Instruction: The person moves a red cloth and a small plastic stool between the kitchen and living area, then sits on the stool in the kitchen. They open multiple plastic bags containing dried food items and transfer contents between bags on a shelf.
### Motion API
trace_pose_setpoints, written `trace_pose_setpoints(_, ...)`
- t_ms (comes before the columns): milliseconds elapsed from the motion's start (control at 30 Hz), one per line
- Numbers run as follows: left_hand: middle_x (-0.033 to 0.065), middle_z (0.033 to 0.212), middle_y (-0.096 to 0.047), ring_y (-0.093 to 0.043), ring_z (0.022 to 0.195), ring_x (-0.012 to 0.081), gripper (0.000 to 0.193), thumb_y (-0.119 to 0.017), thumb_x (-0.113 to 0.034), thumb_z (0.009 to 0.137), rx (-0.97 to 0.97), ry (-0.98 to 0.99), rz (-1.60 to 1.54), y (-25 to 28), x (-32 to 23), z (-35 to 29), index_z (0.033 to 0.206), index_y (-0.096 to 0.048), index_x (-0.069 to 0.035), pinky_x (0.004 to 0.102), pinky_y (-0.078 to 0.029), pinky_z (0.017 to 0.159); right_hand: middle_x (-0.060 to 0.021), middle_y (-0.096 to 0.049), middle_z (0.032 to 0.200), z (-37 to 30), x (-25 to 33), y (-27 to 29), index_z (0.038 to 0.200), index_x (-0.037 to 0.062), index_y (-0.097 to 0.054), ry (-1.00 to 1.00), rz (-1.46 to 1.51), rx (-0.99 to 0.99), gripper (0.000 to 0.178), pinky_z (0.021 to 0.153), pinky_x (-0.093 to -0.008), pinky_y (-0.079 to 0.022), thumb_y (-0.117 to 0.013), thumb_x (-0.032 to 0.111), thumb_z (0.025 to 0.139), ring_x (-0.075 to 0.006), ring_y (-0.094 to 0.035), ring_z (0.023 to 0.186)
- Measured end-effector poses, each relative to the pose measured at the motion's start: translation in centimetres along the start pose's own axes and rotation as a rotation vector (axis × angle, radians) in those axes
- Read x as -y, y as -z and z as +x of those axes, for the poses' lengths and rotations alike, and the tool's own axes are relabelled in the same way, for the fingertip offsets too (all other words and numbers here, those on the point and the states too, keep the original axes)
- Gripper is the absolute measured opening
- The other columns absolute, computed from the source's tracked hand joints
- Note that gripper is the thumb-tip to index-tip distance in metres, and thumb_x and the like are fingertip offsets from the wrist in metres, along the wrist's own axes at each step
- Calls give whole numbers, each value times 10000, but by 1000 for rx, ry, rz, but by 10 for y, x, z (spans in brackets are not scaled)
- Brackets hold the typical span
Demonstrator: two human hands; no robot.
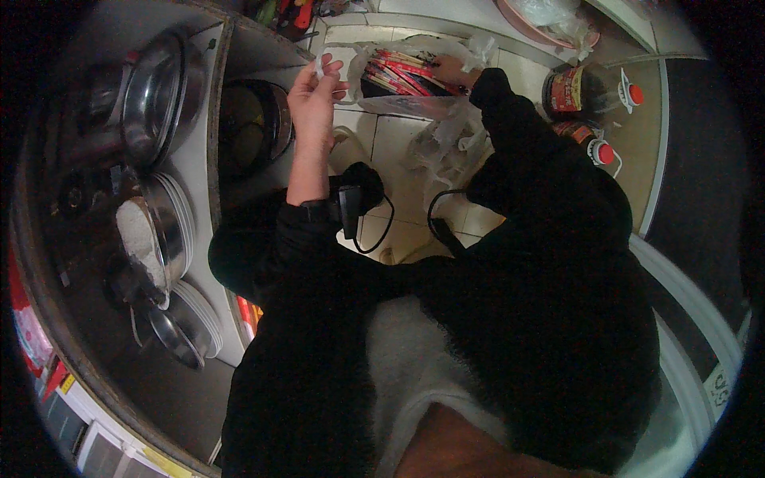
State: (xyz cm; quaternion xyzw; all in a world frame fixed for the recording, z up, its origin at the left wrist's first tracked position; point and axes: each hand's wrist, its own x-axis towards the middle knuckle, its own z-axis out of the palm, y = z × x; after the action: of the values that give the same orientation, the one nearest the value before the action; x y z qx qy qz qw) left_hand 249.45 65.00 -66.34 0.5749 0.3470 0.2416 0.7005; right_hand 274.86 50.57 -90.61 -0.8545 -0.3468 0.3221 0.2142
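My left hand [315, 89] is raised at the left end of a clear plastic bag [382, 105], fingertips pinched on a bit of thin clear plastic that looks like the bag's edge. Inside the bag lies a pile of thin sticks in red and pale paper sleeves [398, 72], which look like wrapped chopsticks. My right arm, in a black sleeve [510, 111], reaches to the bag's right end. A skin-toned patch there looks like my right hand [453, 72], partly behind the plastic; its fingers cannot be made out.
Crumpled clear plastic [442, 151] lies on the tiled floor below the bag. Two dark bottles with red caps, one a large jug [570, 92], stand at the right. Left, a shelf holds metal bowls [155, 95] and stacked white plates [179, 215]. A pink basin [534, 20] sits far right.
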Motion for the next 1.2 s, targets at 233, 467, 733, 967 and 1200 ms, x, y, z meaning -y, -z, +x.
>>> trace_pose_setpoints(233,74,1002,-673,-628,716,129,266,-581,-50,875,12,-26,24,-1,1,0,1140,-594,-27,237,-481,645,-147,-680,886,3,-15,-2,1063,90,-670,253,-180,40,390,690,-397,-510,-679,285,726,-288,-649,759)
trace_pose_setpoints(467,76,966,-675,-614,696,120,236,-594,-61,878,11,-17,15,-2,3,0,1110,-601,-23,238,-478,632,-154,-647,720,-13,-5,-9,858,37,-675,348,7,-149,280,639,-415,-492,-669,243,667,-327,-623,691)
trace_pose_setpoints(733,81,875,-672,-585,663,105,158,-589,-103,893,28,49,-16,-10,-2,2,1023,-629,-22,235,-463,607,-175,-642,746,-28,42,22,797,38,-673,420,-118,-109,291,662,-446,-475,-641,314,711,-359,-621,731)
trace_pose_setpoints(967,79,845,-666,-569,649,101,153,-590,-133,895,55,56,-85,-29,-8,-1,997,-632,-28,246,-449,612,-146,-619,617,-37,117,89,646,14,-652,480,-513,80,344,590,-433,-487,-617,340,749,-304,-607,596)
trace_pose_setpoints(1200,66,831,-663,-517,598,87,170,-574,-181,905,75,108,-70,-46,-12,-2,1001,-625,-50,237,-408,578,-190,-654,968,-63,119,137,1092,34,-618,667,-470,128,428,766,-424,-498,-668,204,702,-324,-631,906)
